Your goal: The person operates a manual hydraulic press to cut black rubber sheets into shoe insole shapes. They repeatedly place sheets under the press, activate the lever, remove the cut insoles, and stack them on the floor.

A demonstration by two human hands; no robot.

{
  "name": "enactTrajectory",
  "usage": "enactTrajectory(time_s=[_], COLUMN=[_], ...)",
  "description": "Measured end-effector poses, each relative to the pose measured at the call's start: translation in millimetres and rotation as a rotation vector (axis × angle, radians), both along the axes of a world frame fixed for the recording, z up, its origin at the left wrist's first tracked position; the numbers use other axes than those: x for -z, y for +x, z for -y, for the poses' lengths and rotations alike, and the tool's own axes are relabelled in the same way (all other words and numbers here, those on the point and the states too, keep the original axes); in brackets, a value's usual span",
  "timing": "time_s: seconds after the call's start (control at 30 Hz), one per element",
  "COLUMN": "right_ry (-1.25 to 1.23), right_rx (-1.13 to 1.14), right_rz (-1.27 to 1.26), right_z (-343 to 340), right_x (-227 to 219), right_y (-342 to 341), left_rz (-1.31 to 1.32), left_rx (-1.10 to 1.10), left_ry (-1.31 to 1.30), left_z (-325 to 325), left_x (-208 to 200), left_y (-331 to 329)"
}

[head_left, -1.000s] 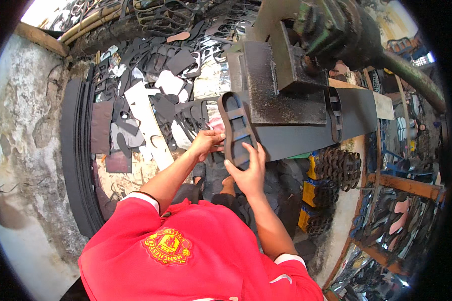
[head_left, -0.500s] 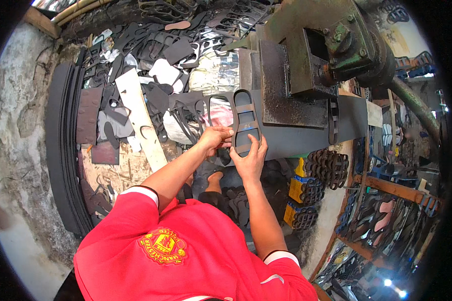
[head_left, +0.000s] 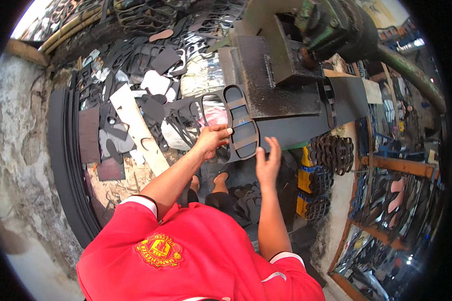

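Note:
My left hand [head_left: 212, 140] grips the left rim of a sole-shaped steel cutting die [head_left: 240, 122] that lies on a black rubber sheet [head_left: 301, 128] on the press bed. My right hand [head_left: 267, 163] hovers just right of the die's near end, fingers spread, holding nothing. The die is an oval frame with cross bars. Above it hangs the dark head of the cutting press [head_left: 281, 65].
Black rubber offcuts and cut soles [head_left: 150, 95] cover the floor to the left, beside a pale plank [head_left: 135, 128]. Rubber sheets [head_left: 65, 150] lean on the wall at left. Stacked dies [head_left: 331, 153] and yellow crates [head_left: 309, 188] sit below the press; shelves of sandal parts [head_left: 397, 195] stand at right.
The view has tilted, shifting the press upward. My right hand has come off the die and spread open beside it; my left hand keeps its grip on the rim.

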State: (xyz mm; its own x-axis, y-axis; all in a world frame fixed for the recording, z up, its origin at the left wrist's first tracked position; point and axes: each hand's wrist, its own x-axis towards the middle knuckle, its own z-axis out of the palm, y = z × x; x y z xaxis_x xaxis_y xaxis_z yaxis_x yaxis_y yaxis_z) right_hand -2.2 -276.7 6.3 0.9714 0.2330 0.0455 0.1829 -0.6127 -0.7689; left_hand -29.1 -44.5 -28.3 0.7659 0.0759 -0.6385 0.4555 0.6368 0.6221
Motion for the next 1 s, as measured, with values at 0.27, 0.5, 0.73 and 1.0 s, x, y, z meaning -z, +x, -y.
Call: enactTrajectory(time_s=[0.27,0.5,0.73,1.0], right_ry=[-0.664,-0.576,-0.6,-0.53], right_rx=[0.022,0.051,0.057,0.037], right_rz=[-0.083,-0.041,-0.176,-0.091], right_z=[69,76,84,111], right_x=[24,19,34,-19], right_y=[74,142,205,190], left_rz=[0.07,-0.057,0.07,0.791], left_rx=[0.075,-0.048,-0.033,-0.383], left_ry=[0.052,0.183,0.434,0.837], left_z=[17,-39,-80,26], left_x=[0,43,-6,-196], left_y=[73,63,85,148])
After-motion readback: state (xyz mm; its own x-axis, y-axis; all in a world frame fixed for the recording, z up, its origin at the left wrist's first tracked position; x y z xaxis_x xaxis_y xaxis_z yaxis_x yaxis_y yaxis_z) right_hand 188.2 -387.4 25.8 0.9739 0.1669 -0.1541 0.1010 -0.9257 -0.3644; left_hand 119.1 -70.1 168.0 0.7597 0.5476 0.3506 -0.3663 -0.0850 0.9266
